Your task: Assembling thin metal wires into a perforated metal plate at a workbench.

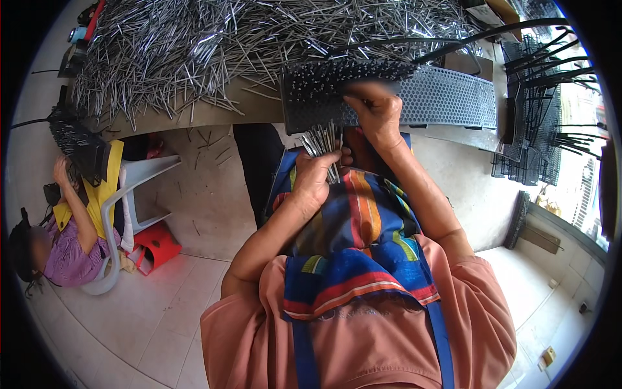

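a salmon-coloured shirt (pixel 363 343) and a striped blue apron (pixel 324 227) are worn nearest the camera. beyond them, a fanned bunch of thin metal rods (pixel 317 144) is gripped in the left hand (pixel 317 170), with the fingers closed around it. the right hand (pixel 379 118) is held over a dark perforated panel (pixel 450 97); its fingertips are blurred, so whether anything is pinched cannot be told. the panel is set at the near edge of the worktop (pixel 262 110), its left part crowded with upright pieces, its honeycomb holes left bare at the right. behind it, the worktop is covered by a loose heap of rods (pixel 214 52). off to the left, a grey plastic chair (pixel 120 211) is occupied by a co-worker (pixel 74 243), beside whom a red bag (pixel 155 248) is seen on the floor (pixel 168 324).
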### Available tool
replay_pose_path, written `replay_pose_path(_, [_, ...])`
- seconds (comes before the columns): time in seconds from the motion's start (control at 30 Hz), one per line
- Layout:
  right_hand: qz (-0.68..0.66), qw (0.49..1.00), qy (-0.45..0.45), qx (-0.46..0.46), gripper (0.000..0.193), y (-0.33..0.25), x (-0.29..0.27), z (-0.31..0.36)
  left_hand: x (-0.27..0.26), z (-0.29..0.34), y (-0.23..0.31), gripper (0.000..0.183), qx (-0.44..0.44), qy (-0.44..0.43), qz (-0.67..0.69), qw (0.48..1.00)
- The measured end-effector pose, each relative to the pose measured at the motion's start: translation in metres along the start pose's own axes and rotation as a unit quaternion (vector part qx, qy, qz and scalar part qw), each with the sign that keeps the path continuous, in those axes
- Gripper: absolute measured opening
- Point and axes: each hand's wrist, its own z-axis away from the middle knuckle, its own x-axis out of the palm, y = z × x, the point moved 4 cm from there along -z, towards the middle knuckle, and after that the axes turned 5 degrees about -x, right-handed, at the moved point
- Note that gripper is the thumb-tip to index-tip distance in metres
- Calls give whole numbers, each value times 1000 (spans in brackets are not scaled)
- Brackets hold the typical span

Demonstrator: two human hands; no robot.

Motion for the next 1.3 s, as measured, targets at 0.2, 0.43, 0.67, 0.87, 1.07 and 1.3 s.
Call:
replay_pose_path(0.2, [-23, 999, 20, -30, 15, 5, -1, 6, 2, -1, 1, 20, -9, -1, 8, 1000])
replay_pose_path(0.43, [18, 999, 13, -46, 17, 5, -5, 14, 6, -1, 8, 23, 3, -32, -5, 999])
replay_pose_path(0.67, [-227, 925, -129, 277, 10, 19, -9, 36, 20, -2, 12, 24, 62, -59, -42, 995])
replay_pose_path(0.87, [-357, 834, -193, 374, 9, 27, -13, 43, 38, 5, 8, 22, 11, -69, -57, 996])
replay_pose_path(1.07, [-367, 880, 72, 291, 4, 31, -27, 27, 19, -6, 2, 19, -34, 21, -41, 998])
replay_pose_path(1.3, [-222, 966, 116, 63, 10, 31, -23, 11, 19, -3, 1, 20, 3, 6, -47, 999])
